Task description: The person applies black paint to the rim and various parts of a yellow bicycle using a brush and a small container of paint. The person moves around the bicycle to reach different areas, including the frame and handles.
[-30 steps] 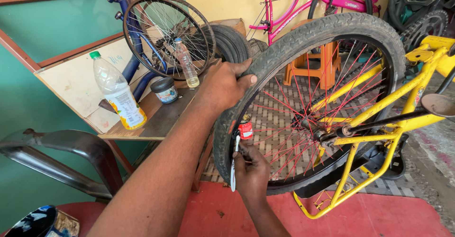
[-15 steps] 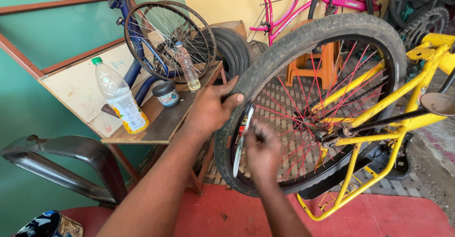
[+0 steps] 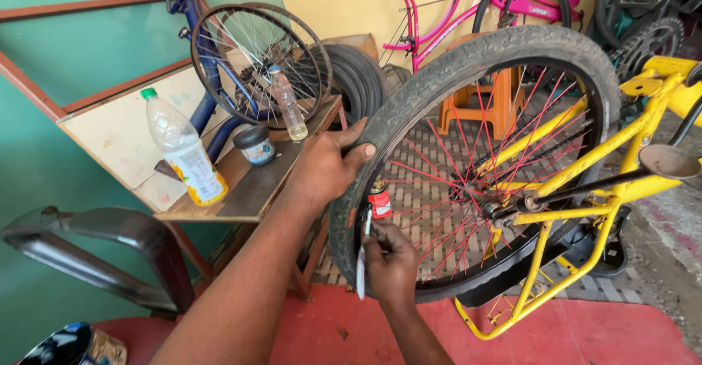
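A black bicycle tyre (image 3: pixel 468 54) on a wheel with red spokes (image 3: pixel 468 153) sits in an upturned yellow bicycle frame (image 3: pixel 585 189). My left hand (image 3: pixel 325 164) grips the tyre's left side from outside, thumb on the tread. Just below, my right hand (image 3: pixel 391 263) holds a thin flat metal tyre lever (image 3: pixel 361 255) against the rim edge, the tool pointing down along the tyre. A small red can (image 3: pixel 379 200) shows through the spokes beside the tool.
A low wooden table (image 3: pixel 248 189) at left carries a plastic bottle with a green cap (image 3: pixel 184 149), a slim bottle (image 3: pixel 287 105) and a small dark jar (image 3: pixel 256 144). A bare wheel (image 3: pixel 256 62), stacked tyres (image 3: pixel 358 80), a pink frame (image 3: pixel 468 7) and an orange stool (image 3: pixel 497 102) stand behind.
My right hand dropped lower along the rim with the lever. My left hand slid down the tyre's side and kept its grip.
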